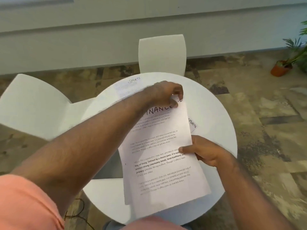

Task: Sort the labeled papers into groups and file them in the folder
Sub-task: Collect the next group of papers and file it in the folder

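A stack of printed papers [162, 163] hangs over the round white table [216, 123]; its top sheet is hand-labelled FINANCE. My right hand [206, 151] grips the stack at its right edge, thumb on top. My left hand [167, 93] reaches across and pinches the top right corner of the top sheet. Under the stack a sheet marked SPORTS [192, 124] pokes out to the right. Another SPORTS sheet [127, 87] lies flat at the table's far side. No folder is in view.
A white chair [162, 53] stands behind the table and another white chair [34, 103] to the left. A potted plant [282, 67] sits on the floor at the far right. A dark cable [78, 213] trails on the floor at lower left.
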Demonstrator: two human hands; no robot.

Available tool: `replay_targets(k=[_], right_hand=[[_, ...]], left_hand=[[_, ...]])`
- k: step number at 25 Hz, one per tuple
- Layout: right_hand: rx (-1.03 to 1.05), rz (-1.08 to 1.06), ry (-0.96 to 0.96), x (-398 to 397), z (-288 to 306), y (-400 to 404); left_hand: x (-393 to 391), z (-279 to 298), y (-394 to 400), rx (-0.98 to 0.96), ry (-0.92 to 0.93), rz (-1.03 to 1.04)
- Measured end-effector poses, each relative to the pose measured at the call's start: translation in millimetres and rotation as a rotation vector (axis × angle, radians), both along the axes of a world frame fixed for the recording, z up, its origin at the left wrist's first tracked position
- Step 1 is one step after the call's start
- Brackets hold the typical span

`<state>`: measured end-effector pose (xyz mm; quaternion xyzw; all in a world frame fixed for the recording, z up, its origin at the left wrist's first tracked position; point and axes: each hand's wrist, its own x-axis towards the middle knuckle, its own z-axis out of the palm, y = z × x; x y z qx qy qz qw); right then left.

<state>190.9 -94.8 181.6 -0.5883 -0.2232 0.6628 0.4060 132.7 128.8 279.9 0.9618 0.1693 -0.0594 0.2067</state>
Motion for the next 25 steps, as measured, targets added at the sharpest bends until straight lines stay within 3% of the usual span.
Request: replay_targets(k=[1, 3, 5, 7, 9, 10, 12, 17, 21, 25], right_hand=[[-0.015, -0.026, -0.073, 3, -3, 2], [-0.008, -0.136, -0.158, 8, -6, 1], [0.028, -0.249, -0.222, 15, -12, -3], [0.051, -0.337, -0.269, 20, -16, -4], [0.083, -0.376, -0.314, 20, -18, 1], [0.102, -0.384, -0.342, 18, -18, 5], [0.148, -0.384, -0.398, 12, -17, 14], [0.243, -0.463, -0.433, 1, -13, 33], [0.274, -0.551, -0.316, -4, -32, 33], [0.246, -0.504, -0.349, -14, -64, 23]], left_hand=[[-5, -6, 4, 0.062, -0.07, 0.049], [-29, -22, 19, 0.035, -0.284, 0.347], [-68, -39, 24, -0.162, -0.46, 0.739], [-110, -64, 17, -0.507, -0.412, 0.983], [-143, -91, 2, -1.01, -0.273, 0.993], [-153, -103, -1, -1.172, -0.24, 0.933], [-160, -114, -1, -1.292, -0.309, 0.812], [-142, -96, -3, -1.243, -0.658, 0.79], [-139, -111, -10, -1.112, -0.615, 0.765], [-139, -142, -29, -0.983, -0.506, 0.8]])
